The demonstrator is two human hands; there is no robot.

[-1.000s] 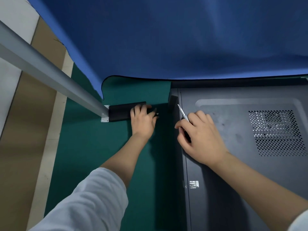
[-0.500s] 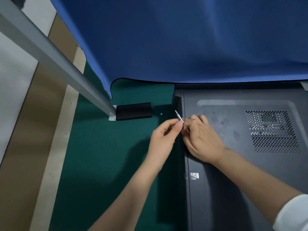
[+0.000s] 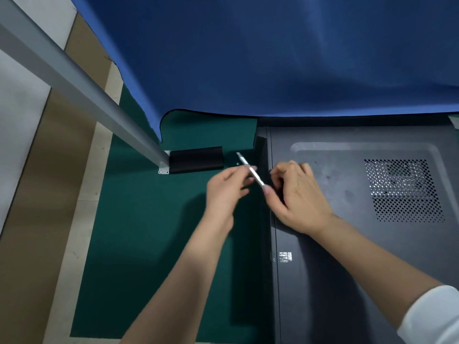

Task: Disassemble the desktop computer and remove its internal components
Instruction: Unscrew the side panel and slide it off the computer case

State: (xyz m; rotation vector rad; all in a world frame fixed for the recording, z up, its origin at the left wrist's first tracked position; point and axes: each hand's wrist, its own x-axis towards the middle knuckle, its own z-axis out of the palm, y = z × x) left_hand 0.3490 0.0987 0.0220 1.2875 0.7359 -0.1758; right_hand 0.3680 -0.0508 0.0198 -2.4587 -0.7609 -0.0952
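My two forearms come up from the bottom edge, the right one showing a white sleeve (image 3: 432,316) at the corner, the left one bare and cut off below the elbow. My right hand (image 3: 301,199) lies on the near-left part of the computer case (image 3: 347,244), back of the hand up, fingers curled over the case's left edge; the thumb and forefinger seem to pinch the lower end of a slim silver screwdriver (image 3: 249,168), though its handle is hidden under my palm. My left hand (image 3: 224,191) hovers over the green mat (image 3: 149,244) just left of the case, fingers bent and its fingertips pinching the same shaft higher up; this hand is a little blurred, so I cannot say how firm the grip is. The tool tilts up and to the left, its tip above the mat near a tiny screw (image 3: 238,164) lying there. The case lies flat on its side, its dark panel with the perforated vent (image 3: 404,189) facing up, a small white sticker (image 3: 285,256) near its left edge, and its right part cut off by the frame. Farther off, a black roll (image 3: 196,159) sits against the foot of a grey metal post (image 3: 74,78), and a blue cloth (image 3: 273,58) hangs behind everything, hiding the case's far edge.
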